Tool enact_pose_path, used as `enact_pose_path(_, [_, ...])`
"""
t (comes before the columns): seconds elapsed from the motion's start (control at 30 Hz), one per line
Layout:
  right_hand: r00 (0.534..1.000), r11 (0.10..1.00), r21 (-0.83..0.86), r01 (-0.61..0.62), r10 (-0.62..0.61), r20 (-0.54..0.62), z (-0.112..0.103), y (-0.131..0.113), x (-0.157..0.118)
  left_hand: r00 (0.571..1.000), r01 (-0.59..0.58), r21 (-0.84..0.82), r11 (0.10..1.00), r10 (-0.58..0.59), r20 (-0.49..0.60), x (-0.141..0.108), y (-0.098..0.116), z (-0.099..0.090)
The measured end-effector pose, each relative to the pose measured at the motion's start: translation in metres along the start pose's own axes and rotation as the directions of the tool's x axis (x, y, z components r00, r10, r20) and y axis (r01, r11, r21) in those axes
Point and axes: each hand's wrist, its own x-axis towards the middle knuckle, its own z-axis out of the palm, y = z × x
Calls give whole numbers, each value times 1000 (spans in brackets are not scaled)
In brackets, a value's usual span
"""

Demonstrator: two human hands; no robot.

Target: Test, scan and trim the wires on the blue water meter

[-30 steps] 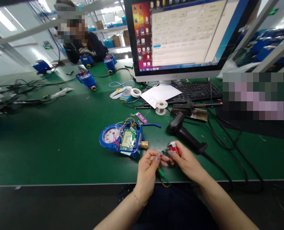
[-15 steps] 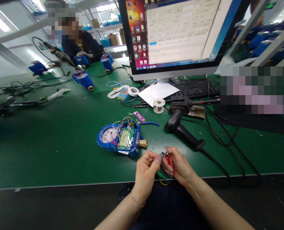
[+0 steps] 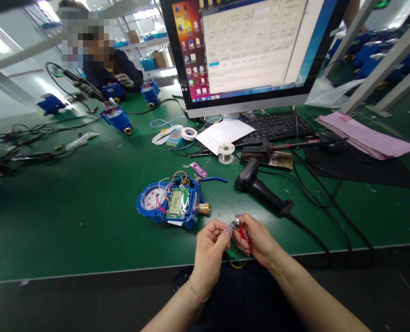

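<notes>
My right hand [image 3: 256,237] is closed around a small red cylindrical object [image 3: 243,234] with a metal end. Pinched in the fingertips of my left hand [image 3: 213,244] is a small grey piece [image 3: 233,224], which meets the metal end of the red object. A green clip [image 3: 230,253] with a yellow wire hangs below my left fingers. Up and to the left, a blue meter [image 3: 172,203] lies on the table, its green circuit board, display and coloured wires exposed, and its brass fitting [image 3: 204,209] points towards my hands.
Right of the meter lies a black scanner [image 3: 265,189]. Behind are blue-handled pliers [image 3: 214,179], a purple tag [image 3: 199,169], a solder spool [image 3: 226,153], a soldering iron [image 3: 298,145], a keyboard [image 3: 281,125] and a monitor [image 3: 246,103]. Across the table, a gloved person handles blue meters [image 3: 116,118].
The view has shifted slightly, so the table items sit a little further left. The grey piece and the red object's metal end are now closer together. Both hands keep their grip.
</notes>
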Motion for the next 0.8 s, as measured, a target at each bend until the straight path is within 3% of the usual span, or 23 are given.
enact_pose_path(0.2, [1000,1000,-4,-6,6,-5,-1,0,-1,1000,13,7,1000,-13,-14,0,2,3])
enact_pose_path(0.37, [995,998,-24,53,-55,-84,-3,-4,7,1000,9,-81,997,-10,-12,-1,8,9])
enact_pose_path(0.43, [975,985,-100,143,-158,-157,-7,-8,9,1000,15,-159,987,-14,6,-2,15,16])
enact_pose_path(0.5, [908,920,-273,281,-347,-236,-11,-11,7,999,20,-261,965,-12,34,-2,26,25])
enact_pose_path(0.57, [839,815,-409,410,-513,-182,-15,-13,-4,998,20,-381,924,3,60,1,41,33])
enact_pose_path(0.6, [840,783,-422,457,-536,-83,-16,-13,-12,998,16,-440,898,14,65,2,51,36])
enact_pose_path(0.63, [864,779,-405,479,-499,63,-18,-13,-22,998,5,-492,871,29,60,4,61,38])
enact_pose_path(0.7, [904,798,-453,397,-252,346,-23,-11,-45,998,-45,-558,829,67,19,7,86,36])
enact_pose_path(0.73, [909,769,-542,339,-120,399,-28,-10,-57,995,-89,-564,821,97,-16,9,100,33])
enact_pose_path(0.8, [952,668,-701,249,-38,303,-48,-9,-80,979,-204,-508,837,177,-100,14,130,23])
